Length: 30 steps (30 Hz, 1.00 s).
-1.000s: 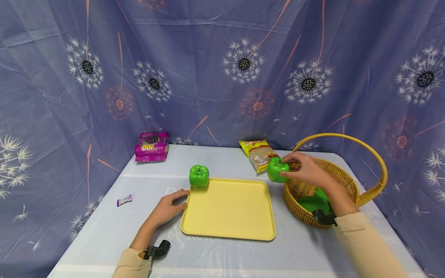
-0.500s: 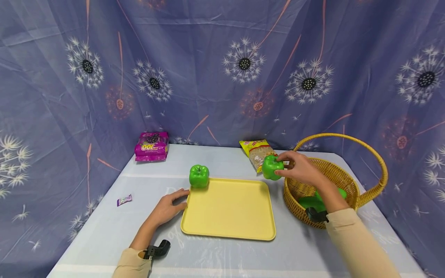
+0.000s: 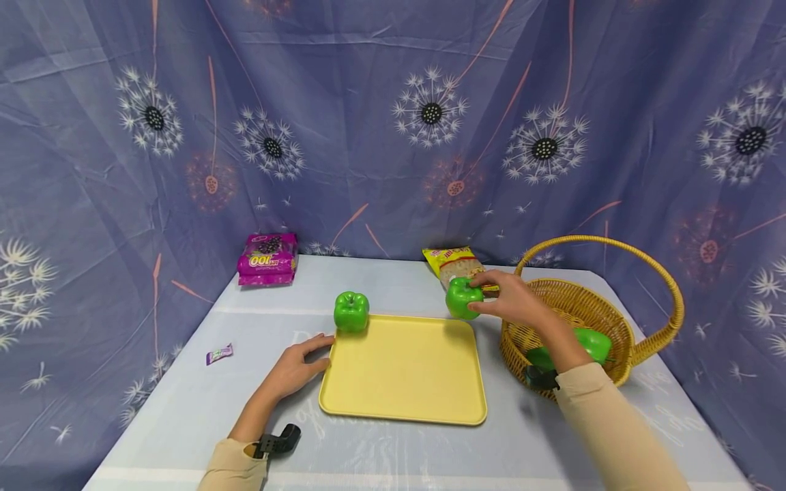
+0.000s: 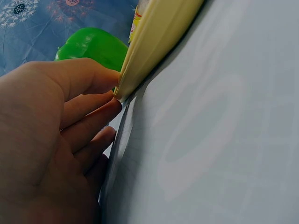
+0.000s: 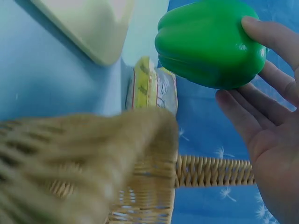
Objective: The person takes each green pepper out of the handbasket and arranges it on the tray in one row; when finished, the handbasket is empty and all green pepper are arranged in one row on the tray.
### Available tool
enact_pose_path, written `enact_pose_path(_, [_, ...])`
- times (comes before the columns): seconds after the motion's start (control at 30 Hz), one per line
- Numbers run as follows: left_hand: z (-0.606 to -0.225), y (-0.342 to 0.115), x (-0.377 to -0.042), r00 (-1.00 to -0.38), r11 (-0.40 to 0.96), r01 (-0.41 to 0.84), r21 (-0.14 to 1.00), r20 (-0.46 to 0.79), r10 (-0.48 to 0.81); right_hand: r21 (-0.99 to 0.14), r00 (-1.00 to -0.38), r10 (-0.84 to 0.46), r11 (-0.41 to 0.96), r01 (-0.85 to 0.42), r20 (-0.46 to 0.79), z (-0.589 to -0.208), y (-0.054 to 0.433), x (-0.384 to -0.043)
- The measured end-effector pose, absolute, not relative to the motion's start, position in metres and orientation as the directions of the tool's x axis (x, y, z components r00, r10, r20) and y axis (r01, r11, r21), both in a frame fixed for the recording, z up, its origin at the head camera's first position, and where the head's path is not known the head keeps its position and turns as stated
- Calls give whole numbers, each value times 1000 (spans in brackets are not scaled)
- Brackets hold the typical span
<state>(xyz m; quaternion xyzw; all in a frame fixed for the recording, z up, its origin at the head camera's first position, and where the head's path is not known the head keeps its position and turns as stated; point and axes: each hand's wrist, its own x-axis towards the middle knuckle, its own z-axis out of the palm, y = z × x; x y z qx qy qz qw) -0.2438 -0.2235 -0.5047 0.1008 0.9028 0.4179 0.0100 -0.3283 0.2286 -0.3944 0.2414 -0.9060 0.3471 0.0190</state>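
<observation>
My right hand (image 3: pixel 506 298) holds a green bell pepper (image 3: pixel 462 298) above the tray's far right corner, thumb and fingers around its stem end; the right wrist view shows the pepper (image 5: pixel 210 44) in the air beyond the basket. My left hand (image 3: pixel 295 368) rests on the table at the left side of a yellow tray (image 3: pixel 402 372). In the left wrist view its fingertips touch the tray's rim (image 4: pixel 140 56). A second green bell pepper (image 3: pixel 352 312) stands at the tray's far left corner.
A wicker basket (image 3: pixel 512 354) with a tall handle stands at the right, holding another green pepper (image 3: pixel 592 343) and a darker green thing (image 3: pixel 539 358). A yellow food packet (image 3: pixel 451 262) lies behind the held pepper. Left are a purple bag (image 3: pixel 268 259) and a small purple wrapper (image 3: pixel 220 354).
My right hand has carried the pepper leftward, from beside the basket to the tray's far right corner. More of the pepper in the basket shows. My left hand has stayed still.
</observation>
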Motion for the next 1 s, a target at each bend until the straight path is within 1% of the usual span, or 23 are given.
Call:
enact_pose_path(0.23, [-504, -224, -244, -978, 627, 180, 758, 72, 195, -636, -870, -450, 615, -467, 203, -401, 212, -334])
enact_pose_path(0.47, [-505, -223, -244, -978, 628, 183, 757, 73, 197, -710, -858, -470, 532, -462, 206, -411, 194, -338])
enact_pose_path(0.67, [-504, -223, -243, -980, 629, 172, 758, 66, 188, -745, -853, -483, 492, -450, 196, -417, 177, -340])
enact_pose_path(1.0, [-505, -223, -244, -977, 633, 187, 751, 77, 198, -740, -837, -503, 476, -476, 215, -426, 158, -344])
